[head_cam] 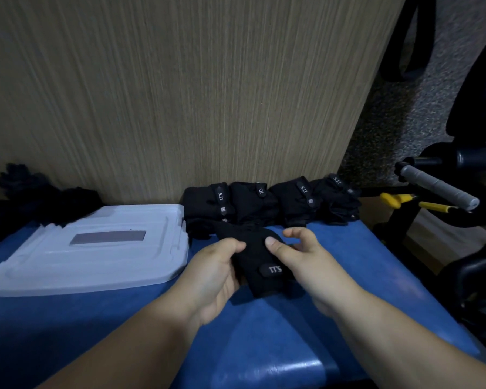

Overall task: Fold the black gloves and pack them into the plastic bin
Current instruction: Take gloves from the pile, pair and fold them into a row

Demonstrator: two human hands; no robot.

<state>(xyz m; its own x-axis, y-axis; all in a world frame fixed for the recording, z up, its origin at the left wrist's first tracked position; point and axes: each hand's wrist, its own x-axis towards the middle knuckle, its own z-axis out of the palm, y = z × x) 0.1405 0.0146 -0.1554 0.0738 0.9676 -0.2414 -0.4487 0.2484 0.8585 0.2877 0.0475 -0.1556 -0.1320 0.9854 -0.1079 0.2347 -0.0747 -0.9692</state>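
on the blue table (292, 318), in the middle and close to the person, two bare hands hold one black glove (260, 262). the left hand (216, 273) grips the glove's left side, with the thumb on top and the fingers tucked under. the right hand (312, 259) holds the right side. its thumb lies flat on the cloth, its first finger is bent just above the glove, and its other fingers are hidden under it. a small tab (274, 269) with white marks sits on the near part of the glove, between the two hands. the glove's far end lies close to the row of folded gloves (264, 203).

that row stands at the back of the table, right against a tall wooden board (180, 94). the folded gloves touch each other, side by side, and each has a tab with white marks on top.

to the left of the hands lies a flat, see-through plastic bin lid (96, 262) with a grey patch in its middle. i cannot tell if the bin is under it. behind the lid, in the far left corner, is a loose heap of black gloves (40, 197).

off the table on the right are a grey handle (438, 189) and a tool with yellow grips (396, 199), near dark chair parts.
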